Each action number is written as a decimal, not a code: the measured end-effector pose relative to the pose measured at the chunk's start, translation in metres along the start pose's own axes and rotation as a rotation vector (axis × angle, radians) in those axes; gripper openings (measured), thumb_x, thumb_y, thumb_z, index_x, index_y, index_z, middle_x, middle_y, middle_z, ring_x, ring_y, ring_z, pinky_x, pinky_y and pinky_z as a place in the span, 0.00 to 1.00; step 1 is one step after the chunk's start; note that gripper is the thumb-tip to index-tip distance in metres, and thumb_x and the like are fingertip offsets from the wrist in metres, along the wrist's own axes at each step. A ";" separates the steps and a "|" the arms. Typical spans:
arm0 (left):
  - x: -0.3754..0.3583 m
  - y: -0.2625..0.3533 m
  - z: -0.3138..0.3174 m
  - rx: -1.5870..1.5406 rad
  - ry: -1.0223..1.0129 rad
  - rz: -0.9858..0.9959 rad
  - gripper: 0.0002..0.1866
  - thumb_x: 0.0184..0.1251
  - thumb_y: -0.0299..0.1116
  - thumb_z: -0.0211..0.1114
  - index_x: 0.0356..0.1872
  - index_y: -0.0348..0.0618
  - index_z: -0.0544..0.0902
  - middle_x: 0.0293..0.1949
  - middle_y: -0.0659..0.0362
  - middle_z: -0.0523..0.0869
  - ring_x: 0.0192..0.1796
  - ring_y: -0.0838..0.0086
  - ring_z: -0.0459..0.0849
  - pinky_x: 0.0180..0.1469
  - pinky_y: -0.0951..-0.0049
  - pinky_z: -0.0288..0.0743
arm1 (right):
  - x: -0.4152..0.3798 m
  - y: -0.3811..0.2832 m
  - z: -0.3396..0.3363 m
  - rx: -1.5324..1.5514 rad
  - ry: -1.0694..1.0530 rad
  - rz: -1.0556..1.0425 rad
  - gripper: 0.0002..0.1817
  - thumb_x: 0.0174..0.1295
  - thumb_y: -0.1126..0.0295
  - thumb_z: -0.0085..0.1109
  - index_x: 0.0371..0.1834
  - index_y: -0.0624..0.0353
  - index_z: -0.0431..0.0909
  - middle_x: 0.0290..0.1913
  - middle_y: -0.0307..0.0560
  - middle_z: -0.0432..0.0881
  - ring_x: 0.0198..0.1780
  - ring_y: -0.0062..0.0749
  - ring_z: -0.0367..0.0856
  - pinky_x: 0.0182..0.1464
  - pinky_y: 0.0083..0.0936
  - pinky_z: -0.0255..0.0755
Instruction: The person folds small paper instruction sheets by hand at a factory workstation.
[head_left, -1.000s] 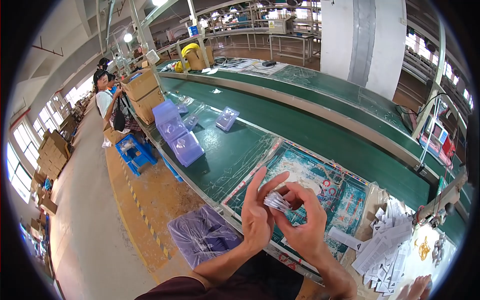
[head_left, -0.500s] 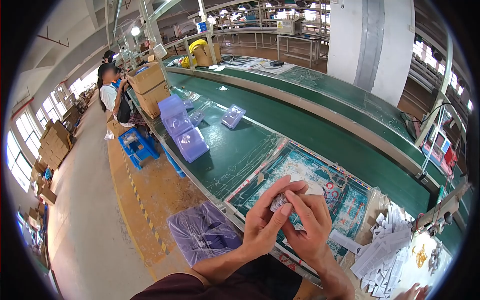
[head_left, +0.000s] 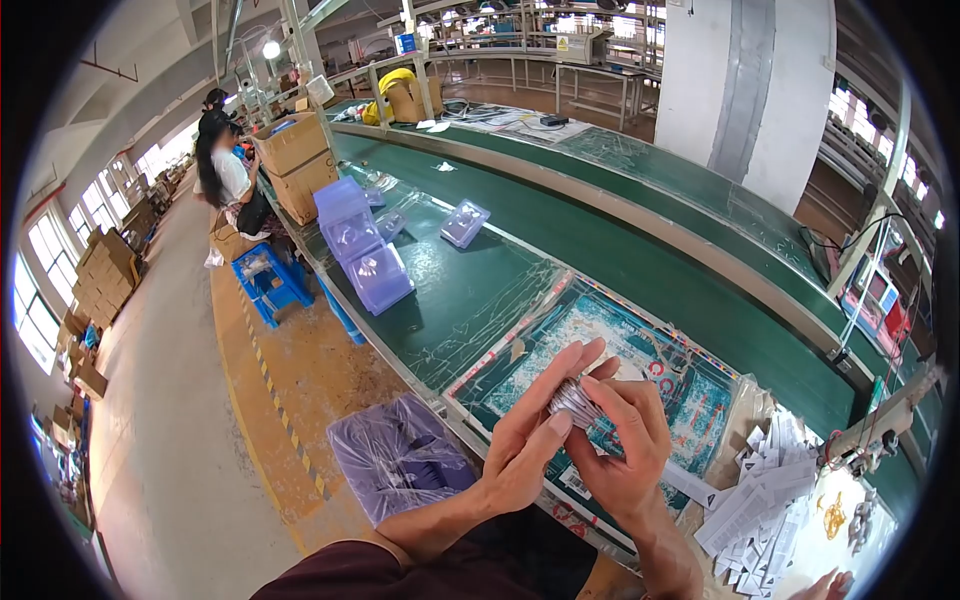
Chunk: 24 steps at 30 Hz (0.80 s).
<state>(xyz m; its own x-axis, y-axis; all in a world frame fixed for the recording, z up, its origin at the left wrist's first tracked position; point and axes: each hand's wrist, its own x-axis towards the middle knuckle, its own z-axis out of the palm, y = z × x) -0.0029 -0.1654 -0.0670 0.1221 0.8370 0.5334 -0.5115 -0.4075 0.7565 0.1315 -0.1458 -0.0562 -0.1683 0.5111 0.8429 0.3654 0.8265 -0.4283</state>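
Note:
Both hands are held up above the worn teal board (head_left: 545, 340) at the near end of the green bench. Between them is a small silvery bundle with fine ridges (head_left: 572, 402), like coiled wire or chain; its exact kind cannot be made out. My left hand (head_left: 525, 440) cups the bundle from the left, thumb pressed on its near side. From the right, my right hand (head_left: 628, 435) grips it with thumb and bent fingers. The fingers cover part of the bundle.
Printed paper slips (head_left: 765, 510) lie in a pile to the right, beside gold-coloured pieces (head_left: 835, 515). Another person's hand (head_left: 828, 585) shows at the lower right edge. Clear plastic trays (head_left: 380, 278) stand on the bench. A plastic-wrapped purple bundle (head_left: 400, 455) sits below left.
Both hands stay around the silvery bundle, and their fingers have shifted, showing more of its ridged side. The seated person at the far left has turned and leaned.

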 end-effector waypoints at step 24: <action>0.004 0.004 0.009 0.087 0.032 -0.003 0.28 0.79 0.22 0.45 0.78 0.37 0.58 0.75 0.42 0.66 0.75 0.47 0.68 0.76 0.54 0.61 | 0.000 -0.001 -0.004 -0.045 0.028 -0.094 0.34 0.40 0.83 0.76 0.57 0.60 0.81 0.44 0.47 0.82 0.40 0.41 0.81 0.40 0.32 0.76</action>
<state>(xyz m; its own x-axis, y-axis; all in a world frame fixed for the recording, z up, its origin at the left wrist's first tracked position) 0.0032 -0.1669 -0.0586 0.0956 0.8492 0.5194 -0.4349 -0.4337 0.7891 0.1343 -0.1473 -0.0544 -0.1780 0.4248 0.8876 0.3901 0.8586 -0.3327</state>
